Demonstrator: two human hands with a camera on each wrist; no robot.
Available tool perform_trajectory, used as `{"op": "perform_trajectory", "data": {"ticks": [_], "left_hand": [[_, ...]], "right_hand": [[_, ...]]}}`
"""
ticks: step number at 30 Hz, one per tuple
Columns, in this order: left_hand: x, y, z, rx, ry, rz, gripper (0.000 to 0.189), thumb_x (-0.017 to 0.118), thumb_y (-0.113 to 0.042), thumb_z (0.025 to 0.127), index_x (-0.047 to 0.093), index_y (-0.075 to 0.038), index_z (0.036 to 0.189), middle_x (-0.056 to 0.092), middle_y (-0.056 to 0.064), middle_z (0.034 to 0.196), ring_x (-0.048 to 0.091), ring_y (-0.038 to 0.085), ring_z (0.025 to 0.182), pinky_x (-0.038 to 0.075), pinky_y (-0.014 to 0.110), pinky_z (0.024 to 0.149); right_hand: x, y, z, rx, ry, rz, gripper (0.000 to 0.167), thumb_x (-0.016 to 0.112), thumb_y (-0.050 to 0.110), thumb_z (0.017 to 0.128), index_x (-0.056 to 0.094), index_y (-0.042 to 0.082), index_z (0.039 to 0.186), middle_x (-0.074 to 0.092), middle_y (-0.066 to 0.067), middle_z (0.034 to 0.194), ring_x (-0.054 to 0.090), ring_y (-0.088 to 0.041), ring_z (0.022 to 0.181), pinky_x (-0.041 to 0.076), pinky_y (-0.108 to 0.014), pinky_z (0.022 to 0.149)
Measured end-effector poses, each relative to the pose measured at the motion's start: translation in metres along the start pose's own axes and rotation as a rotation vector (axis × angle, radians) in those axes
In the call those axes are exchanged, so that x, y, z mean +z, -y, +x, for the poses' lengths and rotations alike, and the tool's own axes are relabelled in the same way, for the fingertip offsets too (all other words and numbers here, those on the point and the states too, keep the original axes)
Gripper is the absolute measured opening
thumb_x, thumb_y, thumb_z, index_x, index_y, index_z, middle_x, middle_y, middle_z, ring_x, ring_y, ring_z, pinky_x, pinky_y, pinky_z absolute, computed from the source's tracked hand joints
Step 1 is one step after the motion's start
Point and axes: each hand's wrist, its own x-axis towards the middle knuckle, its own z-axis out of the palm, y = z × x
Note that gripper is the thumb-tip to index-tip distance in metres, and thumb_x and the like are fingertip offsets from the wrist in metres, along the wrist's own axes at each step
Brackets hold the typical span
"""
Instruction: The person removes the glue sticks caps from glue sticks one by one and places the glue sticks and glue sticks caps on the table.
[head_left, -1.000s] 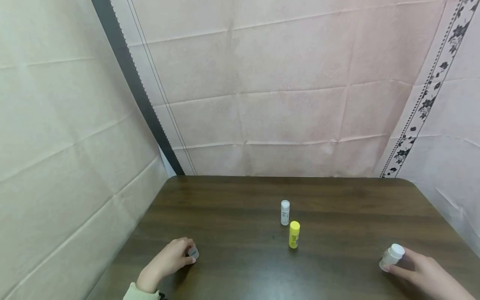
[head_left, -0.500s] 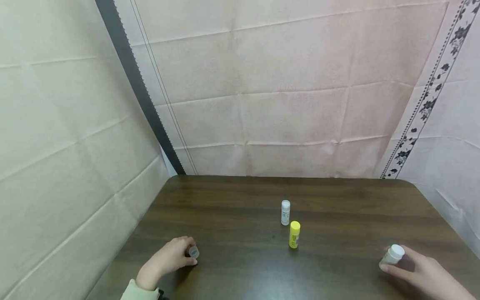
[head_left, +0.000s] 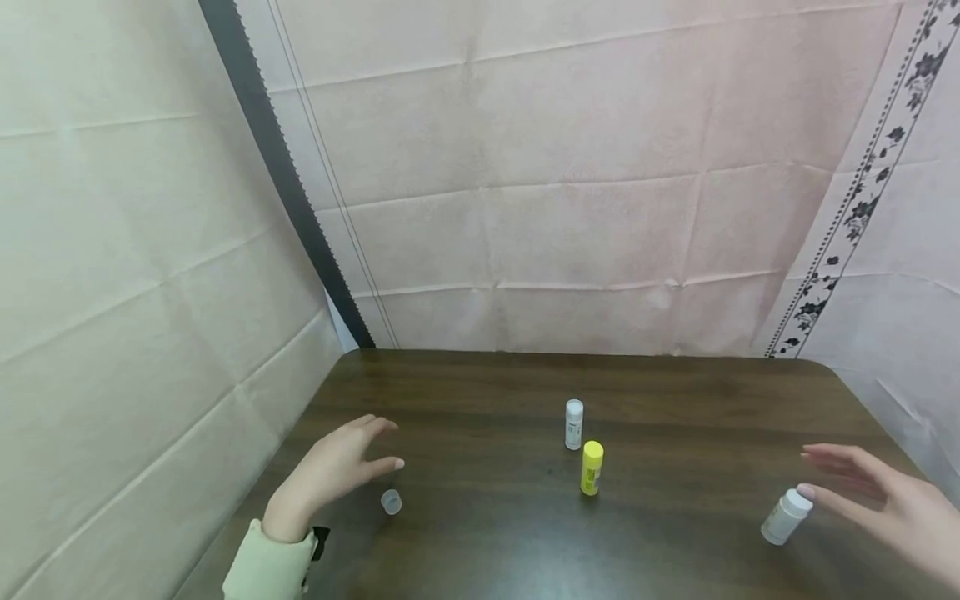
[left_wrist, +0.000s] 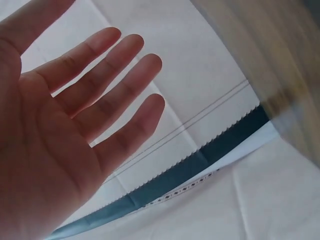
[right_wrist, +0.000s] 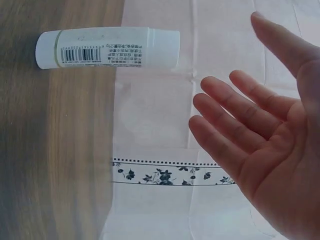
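My left hand (head_left: 337, 462) is at the left of the table, fingers spread and holding nothing; its palm (left_wrist: 55, 150) fills much of the left wrist view. Just below its thumb in the head view lies a small translucent round piece, like a cap (head_left: 392, 502). At the right, my right hand (head_left: 873, 496) has its fingers extended beside a white glue stick (head_left: 785, 518), the thumb tip overlapping its cap. The right wrist view shows this glue stick (right_wrist: 107, 47) upright on the wood with a printed barcode label, apart from the fingers (right_wrist: 225, 107).
A yellow glue stick (head_left: 592, 468) and another white glue stick (head_left: 573, 425) stand close together near the middle of the dark wooden table (head_left: 465, 417). Pale cloth (head_left: 585, 208) hangs behind the table and along both sides.
Both hands have let go: the left has lifted up and away from the small translucent piece, and the right has opened off the white glue stick. Both pieces stay on the table.
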Motion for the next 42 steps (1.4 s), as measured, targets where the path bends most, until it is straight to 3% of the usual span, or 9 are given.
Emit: {"op": "perform_trajectory", "data": {"ticks": [6,11,18,21,25,27,32,42], "left_hand": [[0.009,-0.008,0.012,0.022,0.030,-0.042,0.050,0.076,-0.040,0.089,0.065,-0.010,0.128,0.065,0.005,0.125,0.063,0.026,0.115,0.051,0.049,0.093],[0.017,-0.022,0.024,0.097,0.046,-0.050,0.050,0.075,-0.040,0.090,0.065,-0.010,0.128,0.065,0.007,0.125,0.064,0.025,0.114,0.052,0.049,0.092],[0.029,-0.043,0.042,0.209,0.057,-0.048,0.048,0.073,-0.039,0.093,0.063,-0.009,0.130,0.066,0.006,0.123,0.065,0.023,0.110,0.054,0.045,0.089],[0.035,-0.053,0.048,0.247,0.065,-0.038,0.048,0.072,-0.039,0.094,0.063,-0.009,0.130,0.066,0.005,0.124,0.065,0.020,0.109,0.054,0.042,0.088],[0.041,-0.066,0.054,0.285,0.078,-0.030,0.047,0.071,-0.040,0.094,0.064,-0.009,0.130,0.066,0.004,0.124,0.065,0.018,0.109,0.054,0.039,0.088],[0.044,-0.071,0.054,0.295,0.083,-0.029,0.047,0.072,-0.039,0.094,0.064,-0.009,0.129,0.066,0.003,0.123,0.066,0.017,0.108,0.055,0.038,0.088],[0.047,-0.078,0.053,0.301,0.085,-0.033,0.045,0.072,-0.038,0.094,0.065,-0.010,0.129,0.066,0.003,0.122,0.065,0.017,0.107,0.055,0.037,0.087],[0.051,-0.076,0.052,0.293,0.089,-0.038,0.043,0.073,-0.037,0.093,0.066,-0.013,0.127,0.066,0.002,0.121,0.065,0.018,0.107,0.055,0.038,0.087]], "right_hand": [[-0.002,0.007,0.011,0.019,0.055,-0.059,0.045,0.083,0.023,0.085,0.065,0.018,0.126,0.056,0.039,0.113,0.046,0.027,0.100,0.036,-0.002,0.072],[0.002,0.022,0.027,-0.016,0.097,-0.105,0.043,0.080,0.032,0.087,0.064,0.028,0.127,0.055,0.037,0.120,0.035,0.031,0.107,0.032,-0.004,0.075],[0.023,0.050,0.053,-0.067,0.157,-0.096,0.043,0.078,0.036,0.089,0.064,0.032,0.129,0.067,0.002,0.127,0.047,0.017,0.111,0.037,-0.008,0.080],[0.035,0.059,0.061,-0.095,0.163,-0.083,0.042,0.079,0.036,0.088,0.065,0.030,0.127,0.069,0.003,0.125,0.051,0.012,0.111,0.041,-0.013,0.082],[0.051,0.070,0.067,-0.125,0.171,-0.068,0.042,0.080,0.036,0.087,0.067,0.027,0.125,0.071,0.004,0.121,0.061,-0.003,0.109,0.047,-0.023,0.083],[0.058,0.075,0.069,-0.135,0.187,-0.052,0.042,0.080,0.036,0.087,0.067,0.026,0.125,0.071,0.004,0.120,0.065,-0.011,0.109,0.050,-0.031,0.084],[0.071,0.084,0.073,-0.130,0.232,0.004,0.042,0.078,0.038,0.089,0.066,0.025,0.126,0.070,0.006,0.121,0.066,-0.014,0.110,0.051,-0.040,0.088],[0.099,0.090,0.076,-0.130,0.320,0.116,0.042,0.076,0.038,0.090,0.065,0.020,0.127,0.070,0.006,0.120,0.065,-0.022,0.113,0.052,-0.042,0.092]]}}
